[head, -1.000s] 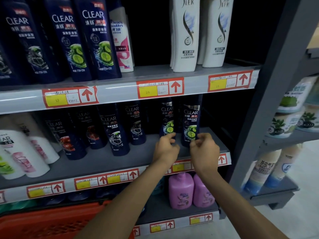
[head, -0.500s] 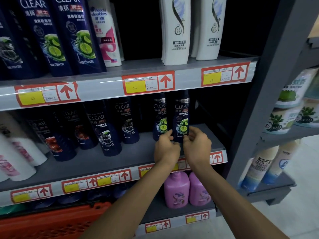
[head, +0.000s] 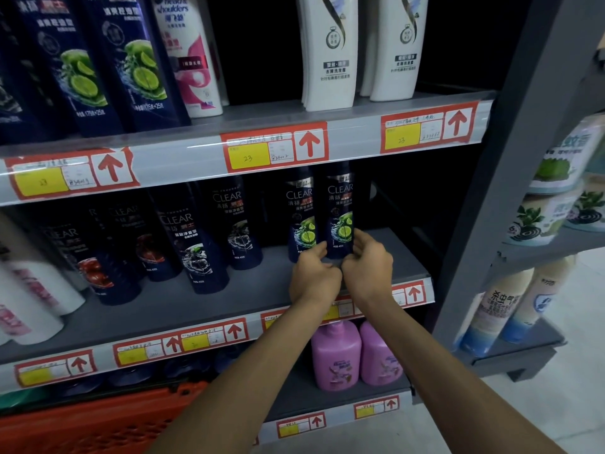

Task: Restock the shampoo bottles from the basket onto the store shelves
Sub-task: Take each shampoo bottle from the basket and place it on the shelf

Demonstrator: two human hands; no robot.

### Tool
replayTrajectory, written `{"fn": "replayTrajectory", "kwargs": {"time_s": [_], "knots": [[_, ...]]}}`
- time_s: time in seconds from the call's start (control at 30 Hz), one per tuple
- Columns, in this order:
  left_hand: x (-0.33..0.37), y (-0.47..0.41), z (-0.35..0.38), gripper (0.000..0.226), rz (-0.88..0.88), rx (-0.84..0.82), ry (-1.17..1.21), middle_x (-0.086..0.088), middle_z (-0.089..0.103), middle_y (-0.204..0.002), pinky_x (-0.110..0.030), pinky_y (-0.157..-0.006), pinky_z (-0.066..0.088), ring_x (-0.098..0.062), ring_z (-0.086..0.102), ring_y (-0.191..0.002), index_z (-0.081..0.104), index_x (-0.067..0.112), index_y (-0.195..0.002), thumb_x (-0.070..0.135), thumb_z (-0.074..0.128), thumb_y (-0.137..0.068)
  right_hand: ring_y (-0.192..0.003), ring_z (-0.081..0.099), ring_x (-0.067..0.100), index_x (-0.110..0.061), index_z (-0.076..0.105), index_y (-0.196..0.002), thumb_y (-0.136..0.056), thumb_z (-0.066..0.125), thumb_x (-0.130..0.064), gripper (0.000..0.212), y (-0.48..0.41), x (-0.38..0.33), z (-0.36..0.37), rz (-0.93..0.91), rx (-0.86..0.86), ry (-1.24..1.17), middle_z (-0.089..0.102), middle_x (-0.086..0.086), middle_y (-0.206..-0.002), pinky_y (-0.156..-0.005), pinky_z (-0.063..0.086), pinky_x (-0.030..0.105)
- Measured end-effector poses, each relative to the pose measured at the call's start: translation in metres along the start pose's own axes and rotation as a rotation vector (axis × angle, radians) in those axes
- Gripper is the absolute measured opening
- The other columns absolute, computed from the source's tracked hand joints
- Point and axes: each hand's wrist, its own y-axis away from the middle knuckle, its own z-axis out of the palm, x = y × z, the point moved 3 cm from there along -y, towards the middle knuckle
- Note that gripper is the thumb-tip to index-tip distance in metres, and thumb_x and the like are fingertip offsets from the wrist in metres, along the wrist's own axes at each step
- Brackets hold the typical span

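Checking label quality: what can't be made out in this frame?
Head view:
Base of the lime bottle: hidden by the left hand and right hand gripping it.
Contents of the basket: cut off by the bottom edge.
Labels on white bottles, far left: motion-blurred.
Writing on lower price tags: too small.

Orange basket point(head: 98, 424) cut off at bottom-left edge. White bottles point(head: 29, 290) at left blurred. Base of lime CLEAR bottle point(head: 340, 211) hidden behind left hand point(head: 314, 278) and right hand point(head: 368, 267).
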Motion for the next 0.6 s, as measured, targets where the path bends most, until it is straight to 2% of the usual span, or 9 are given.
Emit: {"fn": "replayTrajectory", "kwargs": {"time_s": [0.07, 0.2, 0.4, 0.53, 0.6], "knots": [[-0.0013, -0.0018, 0.0004, 0.066, 0.007, -0.012, -0.006, 0.002, 0.059, -0.148, -0.021, -0.094, 0.041, -0.011, 0.058, -0.125, 0.050, 0.021, -0.151, -0.002, 0.061, -0.091, -0.100, 0.064, 0.019, -0.011, 0.060, -0.139, -0.085, 0.050, 0.013, 0.059, -0.0005, 0.0001, -0.0006, 0.009, -0.019, -0.006, 0.069, 0.002, -0.107, -0.083, 0.047, 0.023], [-0.0025, -0.0049, 0.0013, 0.069, -0.002, -0.025, -0.018, 0.002, 0.054, -0.153, -0.023, -0.100, 0.042, -0.018, 0.054, -0.137, 0.046, 0.022, -0.154, -0.002, 0.061, -0.091, -0.111, 0.065, 0.027, -0.010, 0.059, -0.138, -0.084, 0.052, 0.012, 0.059, -0.0018, -0.0006, 0.0006, 0.014, -0.030, -0.001, 0.071, 0.012, -0.117, -0.089, 0.052, 0.032], [-0.0023, -0.0093, 0.0006, 0.071, -0.029, -0.045, -0.016, 0.004, 0.053, -0.154, -0.038, -0.113, 0.047, -0.017, 0.055, -0.136, 0.045, 0.025, -0.155, -0.004, 0.061, -0.091, -0.109, 0.064, 0.024, -0.012, 0.058, -0.138, -0.080, 0.054, 0.012, 0.063, -0.0031, -0.0005, 0.0003, -0.009, -0.074, 0.017, 0.071, 0.009, -0.116, -0.094, 0.053, 0.036], [-0.0004, -0.0076, 0.0005, 0.072, -0.043, -0.063, -0.003, 0.001, 0.053, -0.154, -0.040, -0.116, 0.045, -0.018, 0.055, -0.136, 0.045, 0.021, -0.155, -0.008, 0.060, -0.091, -0.101, 0.065, 0.020, -0.014, 0.060, -0.134, -0.080, 0.054, 0.012, 0.061, -0.0005, -0.0008, 0.0001, -0.037, -0.090, 0.016, 0.071, 0.005, -0.110, -0.084, 0.053, 0.029], [0.0001, -0.0057, -0.0016, 0.069, -0.052, -0.065, 0.011, -0.003, 0.057, -0.149, -0.037, -0.113, 0.047, -0.020, 0.058, -0.131, 0.047, 0.016, -0.153, -0.010, 0.058, -0.091, -0.098, 0.066, 0.021, -0.015, 0.062, -0.129, -0.080, 0.054, 0.010, 0.056, 0.0028, -0.0008, 0.0006, -0.046, -0.053, 0.016, 0.072, 0.004, -0.107, -0.081, 0.053, 0.031]]}}
